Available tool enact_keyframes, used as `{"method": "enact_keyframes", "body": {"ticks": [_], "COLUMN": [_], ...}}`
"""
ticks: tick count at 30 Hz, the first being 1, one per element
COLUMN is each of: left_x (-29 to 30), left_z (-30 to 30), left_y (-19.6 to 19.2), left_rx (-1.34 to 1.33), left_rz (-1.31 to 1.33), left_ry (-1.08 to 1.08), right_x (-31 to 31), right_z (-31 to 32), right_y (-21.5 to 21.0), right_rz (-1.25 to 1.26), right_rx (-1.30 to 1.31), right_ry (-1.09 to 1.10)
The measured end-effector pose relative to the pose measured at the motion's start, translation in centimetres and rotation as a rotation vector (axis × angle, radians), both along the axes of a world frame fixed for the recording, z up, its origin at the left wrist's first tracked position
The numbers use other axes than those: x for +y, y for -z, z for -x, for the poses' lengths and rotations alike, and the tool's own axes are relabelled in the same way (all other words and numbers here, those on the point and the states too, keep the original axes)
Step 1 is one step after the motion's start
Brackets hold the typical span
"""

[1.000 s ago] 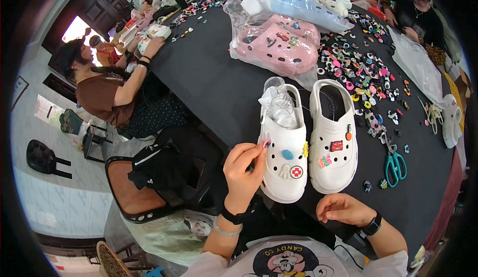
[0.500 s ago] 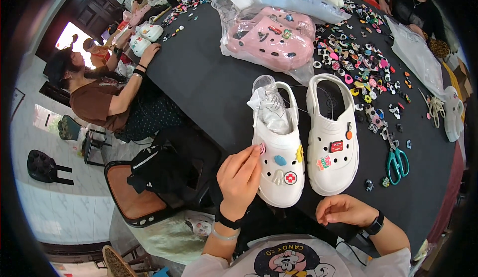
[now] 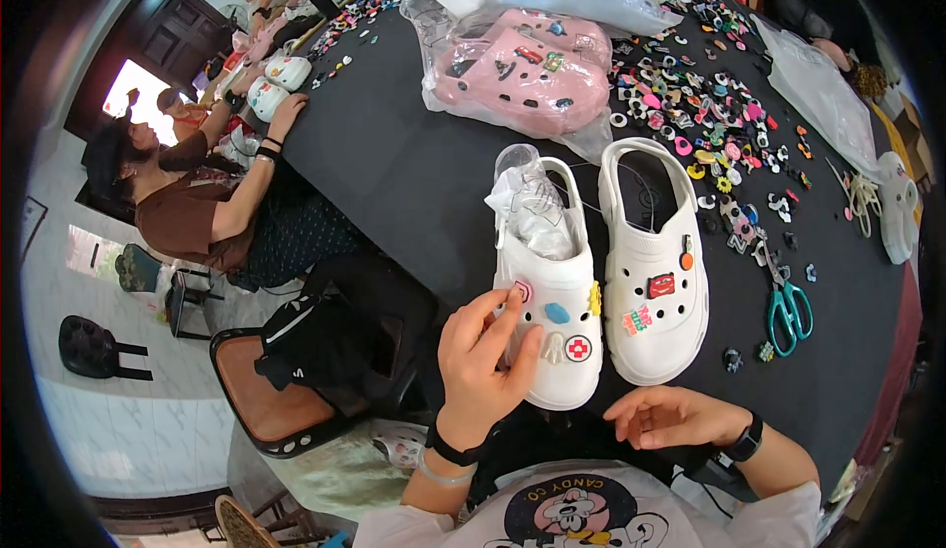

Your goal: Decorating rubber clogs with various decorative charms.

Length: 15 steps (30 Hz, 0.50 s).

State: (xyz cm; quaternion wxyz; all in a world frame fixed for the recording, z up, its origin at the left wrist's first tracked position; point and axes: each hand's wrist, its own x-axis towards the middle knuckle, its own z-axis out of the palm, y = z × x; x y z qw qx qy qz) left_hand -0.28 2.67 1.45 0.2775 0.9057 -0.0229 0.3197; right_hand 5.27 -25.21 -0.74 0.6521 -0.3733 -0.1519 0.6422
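Left hand has moved in from the clog's side; fingertips now pinch a small pink charm onto the left white foam clog, paper-stuffed, on the black counter. Placement looks underway, not seated. Right hand unchanged: loosely open, empty, at the counter edge.

The left hand covers the near left side of the left clog, and whether its fingers pinch a charm cannot be told. Crumpled plastic hides that clog's opening. The far charms are too small to identify.
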Motion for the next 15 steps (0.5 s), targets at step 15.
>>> {"method": "enact_keyframes", "body": {"ticks": [15], "left_x": [0.0], "left_z": [-0.2], "left_y": [-1.8], "left_rx": [0.176], "left_rz": [-0.18], "left_ry": [0.033], "right_x": [1.2], "right_z": [0.9], "right_y": [0.0], "right_rz": [-0.028], "right_rx": [-0.145], "right_ry": [0.039]}}
